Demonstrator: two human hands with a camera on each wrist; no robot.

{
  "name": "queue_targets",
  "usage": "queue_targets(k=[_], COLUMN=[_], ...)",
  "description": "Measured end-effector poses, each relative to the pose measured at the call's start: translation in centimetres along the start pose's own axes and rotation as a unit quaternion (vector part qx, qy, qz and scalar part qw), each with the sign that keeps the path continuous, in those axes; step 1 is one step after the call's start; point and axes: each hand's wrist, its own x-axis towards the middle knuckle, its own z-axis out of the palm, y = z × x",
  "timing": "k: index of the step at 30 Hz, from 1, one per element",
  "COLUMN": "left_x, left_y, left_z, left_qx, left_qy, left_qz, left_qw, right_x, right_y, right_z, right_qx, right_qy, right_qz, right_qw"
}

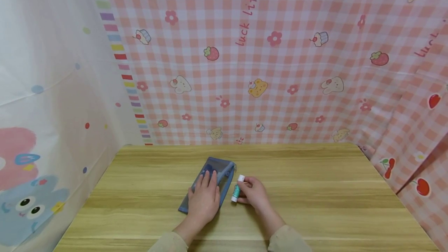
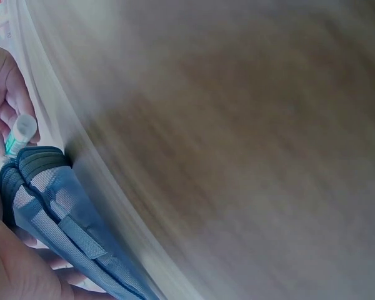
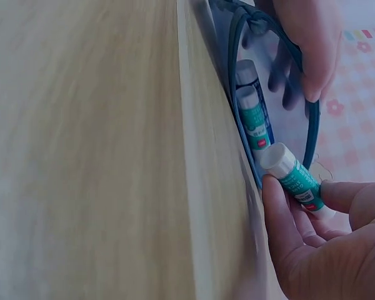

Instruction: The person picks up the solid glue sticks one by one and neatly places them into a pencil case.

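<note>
A blue mesh pencil case (image 1: 224,170) lies slanted on the table, its zipped mouth gaping along the right side. My left hand (image 1: 204,201) lies across its top, thumb at the rim of the mouth and fingers over the mesh. Between thumb and fingers, my right hand (image 1: 254,193) pinches a green glue stick (image 3: 300,183) with white ends, right beside the mouth. Inside the case, in the right wrist view, lie another green glue stick (image 3: 253,119) and a dark blue stick with a grey end (image 3: 245,74).
The wood-grain table (image 1: 315,205) stretches out around the case. Behind it hangs a pink checked cloth (image 1: 280,69), and a white patterned cloth (image 1: 70,100) hangs at the left.
</note>
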Motion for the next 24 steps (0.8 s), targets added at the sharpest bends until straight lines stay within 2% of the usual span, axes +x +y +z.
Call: queue_targets(k=[9,24], left_x=[0.0,0.0], left_y=[0.0,0.0], left_z=[0.0,0.0], left_qx=[0.004,0.011], left_qy=[-0.001,-0.001], left_qz=[0.0,-0.001], left_qw=[1.0,0.9999], right_x=[0.8,1.1], right_y=[0.0,-0.1], right_z=[1.3,2.7], right_qx=[-0.004,-0.025], right_qy=[-0.022,-0.009], right_qz=[0.01,0.023], right_qw=[1.0,0.999])
